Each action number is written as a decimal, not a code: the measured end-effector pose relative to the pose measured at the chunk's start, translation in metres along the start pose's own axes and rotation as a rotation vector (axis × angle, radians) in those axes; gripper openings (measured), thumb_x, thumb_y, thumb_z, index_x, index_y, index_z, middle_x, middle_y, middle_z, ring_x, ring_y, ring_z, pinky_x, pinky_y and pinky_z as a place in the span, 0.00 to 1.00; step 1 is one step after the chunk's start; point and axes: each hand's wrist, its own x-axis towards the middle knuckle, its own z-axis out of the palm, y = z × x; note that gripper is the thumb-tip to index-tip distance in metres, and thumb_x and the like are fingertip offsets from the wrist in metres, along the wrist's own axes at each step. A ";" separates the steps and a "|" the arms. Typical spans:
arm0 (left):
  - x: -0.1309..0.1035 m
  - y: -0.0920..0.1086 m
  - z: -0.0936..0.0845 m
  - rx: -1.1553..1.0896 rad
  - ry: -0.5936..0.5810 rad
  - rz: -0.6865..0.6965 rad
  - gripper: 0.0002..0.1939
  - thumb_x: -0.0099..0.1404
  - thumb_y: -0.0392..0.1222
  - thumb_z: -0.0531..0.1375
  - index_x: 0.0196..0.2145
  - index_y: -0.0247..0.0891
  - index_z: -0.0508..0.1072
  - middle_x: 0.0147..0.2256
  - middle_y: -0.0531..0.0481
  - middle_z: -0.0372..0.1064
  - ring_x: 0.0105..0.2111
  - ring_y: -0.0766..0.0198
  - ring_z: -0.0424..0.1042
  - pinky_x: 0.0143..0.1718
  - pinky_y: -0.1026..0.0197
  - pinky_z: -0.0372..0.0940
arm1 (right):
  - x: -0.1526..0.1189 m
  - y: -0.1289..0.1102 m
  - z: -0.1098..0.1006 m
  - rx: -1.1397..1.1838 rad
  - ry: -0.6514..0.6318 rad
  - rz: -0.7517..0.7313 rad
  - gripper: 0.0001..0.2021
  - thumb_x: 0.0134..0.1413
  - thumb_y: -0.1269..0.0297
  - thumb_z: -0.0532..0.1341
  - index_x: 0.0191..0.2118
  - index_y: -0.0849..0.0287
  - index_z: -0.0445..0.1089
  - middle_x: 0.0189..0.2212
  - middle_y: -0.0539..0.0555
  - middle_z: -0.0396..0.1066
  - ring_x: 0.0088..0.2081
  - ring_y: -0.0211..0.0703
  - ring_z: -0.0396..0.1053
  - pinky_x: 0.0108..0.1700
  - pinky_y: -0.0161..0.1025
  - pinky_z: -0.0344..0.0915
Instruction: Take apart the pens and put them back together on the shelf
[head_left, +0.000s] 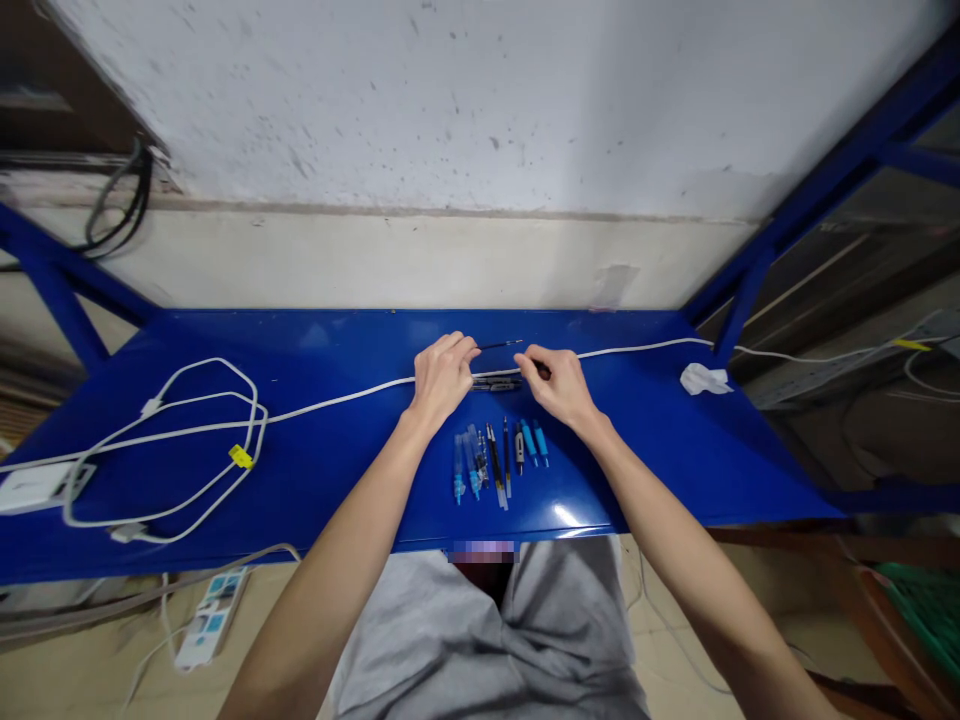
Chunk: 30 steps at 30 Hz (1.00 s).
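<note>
Left grip (441, 376): palm down, I'm clamped on a thin dark refill (496, 345), its tip near my right grip (556, 382).
Right grip: curled; I cannot tell whether it's clamped.
Pen tubes (471, 458): slim clear plastic, nearer me.
Bench (337, 460): glossy blue.

Head camera faces forward, down toward the hands (441, 378).

I can read no text, brand or number from here. Any print on the yellow cable tag (241, 457) or the white adapter (37, 488) is too small for me.
</note>
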 end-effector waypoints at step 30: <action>-0.002 0.003 0.005 -0.073 -0.055 -0.060 0.11 0.73 0.37 0.53 0.36 0.41 0.75 0.36 0.49 0.74 0.38 0.60 0.74 0.34 0.60 0.58 | 0.000 0.000 0.007 0.048 -0.162 -0.023 0.24 0.71 0.46 0.53 0.32 0.59 0.74 0.24 0.50 0.70 0.25 0.38 0.62 0.32 0.36 0.53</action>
